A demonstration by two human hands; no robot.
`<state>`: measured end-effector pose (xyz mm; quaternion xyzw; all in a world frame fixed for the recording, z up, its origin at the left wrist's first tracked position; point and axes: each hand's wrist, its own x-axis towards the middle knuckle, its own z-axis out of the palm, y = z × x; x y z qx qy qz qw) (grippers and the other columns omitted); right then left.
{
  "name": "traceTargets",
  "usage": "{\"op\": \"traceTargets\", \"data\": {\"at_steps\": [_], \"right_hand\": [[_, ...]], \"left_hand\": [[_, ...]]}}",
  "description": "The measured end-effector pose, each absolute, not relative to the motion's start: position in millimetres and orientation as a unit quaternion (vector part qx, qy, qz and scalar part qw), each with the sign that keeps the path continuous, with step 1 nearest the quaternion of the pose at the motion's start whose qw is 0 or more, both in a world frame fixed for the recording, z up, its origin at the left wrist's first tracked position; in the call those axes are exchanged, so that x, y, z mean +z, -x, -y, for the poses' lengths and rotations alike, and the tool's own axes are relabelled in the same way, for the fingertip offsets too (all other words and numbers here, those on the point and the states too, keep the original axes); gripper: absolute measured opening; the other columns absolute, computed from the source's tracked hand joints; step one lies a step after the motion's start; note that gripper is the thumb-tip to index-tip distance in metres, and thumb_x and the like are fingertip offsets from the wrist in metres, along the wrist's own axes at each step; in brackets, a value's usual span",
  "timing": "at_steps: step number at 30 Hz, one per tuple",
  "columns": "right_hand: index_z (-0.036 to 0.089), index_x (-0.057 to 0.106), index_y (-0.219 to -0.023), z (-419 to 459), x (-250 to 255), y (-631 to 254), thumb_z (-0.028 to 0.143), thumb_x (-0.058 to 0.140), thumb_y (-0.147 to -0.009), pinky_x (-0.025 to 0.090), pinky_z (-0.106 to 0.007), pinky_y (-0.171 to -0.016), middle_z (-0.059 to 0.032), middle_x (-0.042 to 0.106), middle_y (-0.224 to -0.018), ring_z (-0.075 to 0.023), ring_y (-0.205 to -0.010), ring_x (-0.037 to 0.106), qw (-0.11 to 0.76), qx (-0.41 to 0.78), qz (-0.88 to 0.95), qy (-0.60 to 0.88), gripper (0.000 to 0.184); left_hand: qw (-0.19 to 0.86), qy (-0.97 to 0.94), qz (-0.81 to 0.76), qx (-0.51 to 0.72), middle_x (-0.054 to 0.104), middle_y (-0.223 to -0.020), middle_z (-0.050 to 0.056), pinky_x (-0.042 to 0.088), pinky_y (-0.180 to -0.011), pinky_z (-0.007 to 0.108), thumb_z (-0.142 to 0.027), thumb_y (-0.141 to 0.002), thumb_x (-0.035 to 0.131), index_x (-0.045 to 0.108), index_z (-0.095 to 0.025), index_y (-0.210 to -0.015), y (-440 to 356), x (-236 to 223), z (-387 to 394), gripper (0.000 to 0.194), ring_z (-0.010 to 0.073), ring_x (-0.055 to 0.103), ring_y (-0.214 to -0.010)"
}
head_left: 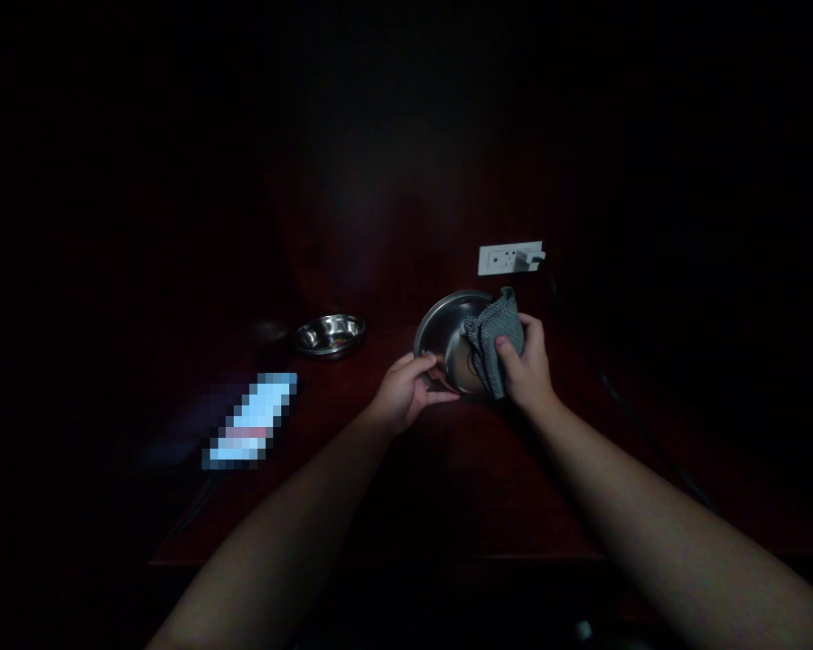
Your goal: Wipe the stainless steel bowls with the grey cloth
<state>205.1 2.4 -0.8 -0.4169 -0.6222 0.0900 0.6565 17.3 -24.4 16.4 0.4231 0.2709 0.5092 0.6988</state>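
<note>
The scene is very dark. My left hand (406, 388) grips the near rim of a round steel plate (443, 329), which is tilted up above a dark reddish wooden table (461, 469). My right hand (525, 361) is closed on a grey checked cloth (493, 338) and presses it against the right side of the plate's face. Both forearms reach in from the bottom of the view.
A small steel bowl (331, 334) stands on the table to the left of the plate. A lit, blurred rectangle like a phone screen (250, 420) lies at the left. Behind the plate sits a white power strip (508, 258) with a plug, and a dark cable (623, 406) trails right.
</note>
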Motion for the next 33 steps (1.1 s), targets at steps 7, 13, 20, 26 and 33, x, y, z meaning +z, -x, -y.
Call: {"op": "traceTargets", "data": {"at_steps": [7,13,20,26,33], "right_hand": [[0.02,0.042,-0.114,-0.2,2.6,-205.1,0.045,0.055,-0.077,0.041,-0.044,-0.09,-0.0096,0.051,-0.114,-0.0258,-0.103,0.051,0.638,0.073,0.656,0.396,0.046],[0.022,0.04,-0.114,-1.9,0.0,-202.5,0.047,0.05,-0.08,0.04,-0.045,-0.092,-0.0099,0.051,-0.116,-0.0247,-0.105,0.05,0.637,0.106,0.651,0.398,0.044],[0.024,0.04,-0.113,-3.5,-3.8,-198.0,0.051,0.048,-0.081,0.04,-0.044,-0.09,-0.0075,0.052,-0.112,-0.0238,-0.102,0.052,0.652,0.143,0.62,0.413,0.042],[0.023,0.04,-0.112,-2.7,-3.9,-195.4,0.052,0.048,-0.081,0.041,-0.043,-0.089,-0.0078,0.054,-0.11,-0.0234,-0.099,0.053,0.652,0.156,0.614,0.416,0.043],[0.022,0.041,-0.113,-2.9,-0.1,-201.1,0.049,0.052,-0.08,0.04,-0.045,-0.093,-0.0092,0.051,-0.115,-0.0249,-0.105,0.051,0.662,0.119,0.611,0.417,0.044]], "left_hand": [[0.737,-0.348,-0.284,0.505,0.065,-0.084,0.007,0.051,-0.075,0.052,-0.035,-0.079,0.05,0.057,-0.017,-0.086,-22.4,12.3,24.6,0.02,0.0229,0.064,-0.078],[0.73,-0.34,-0.297,0.513,0.065,-0.089,0.009,0.051,-0.074,0.053,-0.04,-0.078,0.051,0.057,-0.018,-0.094,-23.9,10.4,23.1,0.027,0.0245,0.064,-0.079],[0.723,-0.335,-0.289,0.53,0.065,-0.088,0.009,0.05,-0.077,0.052,-0.041,-0.078,0.051,0.058,-0.019,-0.094,-26.2,12.7,28.1,0.028,0.0239,0.064,-0.08],[0.723,-0.345,-0.282,0.528,0.066,-0.092,0.011,0.053,-0.075,0.048,-0.043,-0.081,0.049,0.058,-0.018,-0.098,-25.4,10.5,26.0,0.031,0.024,0.065,-0.081],[0.661,-0.442,-0.281,0.537,0.065,-0.077,0.005,0.055,-0.066,0.041,-0.031,-0.076,0.062,0.058,-0.016,-0.09,-16.1,13.1,22.1,0.021,0.0176,0.064,-0.068]]}}
